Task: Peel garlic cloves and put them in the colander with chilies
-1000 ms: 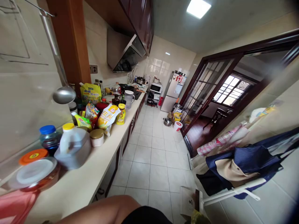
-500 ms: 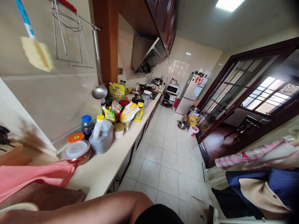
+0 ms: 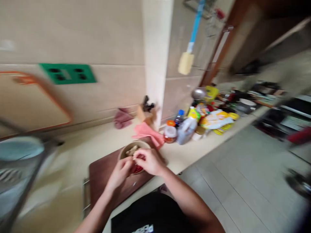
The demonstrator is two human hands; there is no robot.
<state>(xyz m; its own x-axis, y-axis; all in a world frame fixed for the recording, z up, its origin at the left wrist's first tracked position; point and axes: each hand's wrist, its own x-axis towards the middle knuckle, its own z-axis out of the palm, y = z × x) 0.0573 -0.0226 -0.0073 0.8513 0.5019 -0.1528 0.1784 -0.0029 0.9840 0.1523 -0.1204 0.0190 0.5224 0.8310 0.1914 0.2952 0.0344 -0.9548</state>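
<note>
Both hands meet above a round beige bowl [image 3: 122, 154] on a dark brown cutting board [image 3: 103, 174]. My left hand [image 3: 122, 170] is closed in a pinch over the bowl's near left side. My right hand [image 3: 149, 160] pinches close beside it, fingertips almost touching the left ones. A small pale bit seems to show between the fingertips; blur hides what it is. Inside the bowl lie pale, lumpy pieces [image 3: 132, 149] and something bright red [image 3: 138, 169], partly covered by my hands. A small white scrap [image 3: 134, 183] rests on the board.
A pink cloth [image 3: 147, 132] lies behind the board, near a wooden knife block [image 3: 143, 114] and a dull purple cloth [image 3: 122, 118]. To the right stand a lidded jar [image 3: 170, 134], a plastic jug [image 3: 186, 130] and several packets. A sink [image 3: 14, 191] is at the left.
My view has swung left and down from the room and floor to the counter. Both hands and the bowl have come into full view; earlier only a forearm and the bowl's edge showed.
</note>
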